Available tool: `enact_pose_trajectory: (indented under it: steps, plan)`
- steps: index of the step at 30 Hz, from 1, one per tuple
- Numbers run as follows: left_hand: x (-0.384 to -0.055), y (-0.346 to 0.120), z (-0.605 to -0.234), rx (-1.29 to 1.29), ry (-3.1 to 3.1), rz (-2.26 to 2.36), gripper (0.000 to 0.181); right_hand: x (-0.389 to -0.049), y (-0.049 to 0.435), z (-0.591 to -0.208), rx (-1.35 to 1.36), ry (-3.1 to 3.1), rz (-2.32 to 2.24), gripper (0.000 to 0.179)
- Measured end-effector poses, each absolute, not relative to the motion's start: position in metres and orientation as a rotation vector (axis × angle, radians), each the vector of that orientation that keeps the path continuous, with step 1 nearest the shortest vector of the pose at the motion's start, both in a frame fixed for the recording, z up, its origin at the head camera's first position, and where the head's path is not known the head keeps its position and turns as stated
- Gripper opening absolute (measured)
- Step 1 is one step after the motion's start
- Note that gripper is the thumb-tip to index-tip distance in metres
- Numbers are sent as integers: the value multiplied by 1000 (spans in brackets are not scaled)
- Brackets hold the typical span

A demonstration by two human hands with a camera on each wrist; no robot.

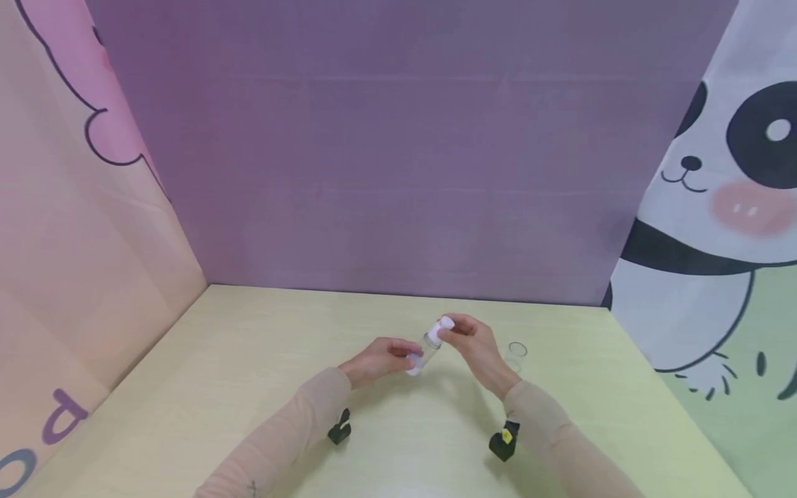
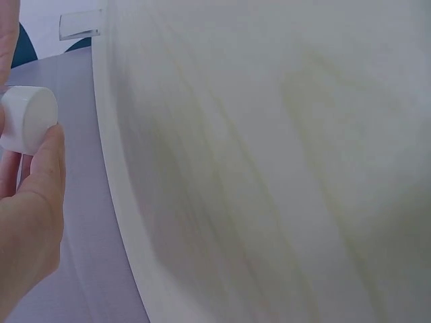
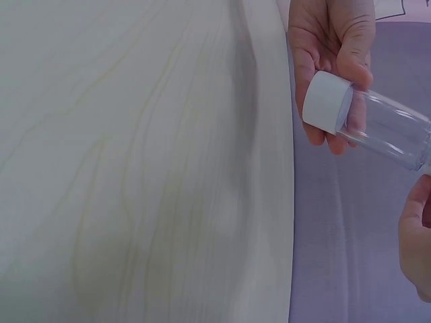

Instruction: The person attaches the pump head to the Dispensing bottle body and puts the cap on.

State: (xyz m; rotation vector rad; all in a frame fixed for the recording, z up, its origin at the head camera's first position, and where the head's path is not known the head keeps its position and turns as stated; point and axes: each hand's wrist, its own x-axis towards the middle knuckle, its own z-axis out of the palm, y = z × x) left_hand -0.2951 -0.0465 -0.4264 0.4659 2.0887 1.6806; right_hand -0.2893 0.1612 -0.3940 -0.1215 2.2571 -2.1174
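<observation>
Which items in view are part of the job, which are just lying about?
In the job:
- bottle, clear, white ends
- left hand and right hand, both holding it

Probably just lying about:
- clear container, on the table, untouched

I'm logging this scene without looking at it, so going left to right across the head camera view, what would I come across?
Purple letter d, left hand, clear bottle with white ends, right hand, clear round container, printed panda.
</observation>
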Motion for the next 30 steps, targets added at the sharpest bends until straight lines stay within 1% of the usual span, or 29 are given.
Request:
enact_pose_trajectory:
  steps: [12, 21, 30]
  plan:
    - [-297, -48, -429, 460, 2079, 1682, 30, -290, 162, -398, -86, 2283, -2076, 45]
    - [-300, -50, -429, 474, 2093, 1679, 31, -291, 168, -394, -237, 2213, -2119, 53]
    - [-300, -50, -430, 481, 2070, 1692, 31, -288, 171, -394, -410, 2025, -2185, 48]
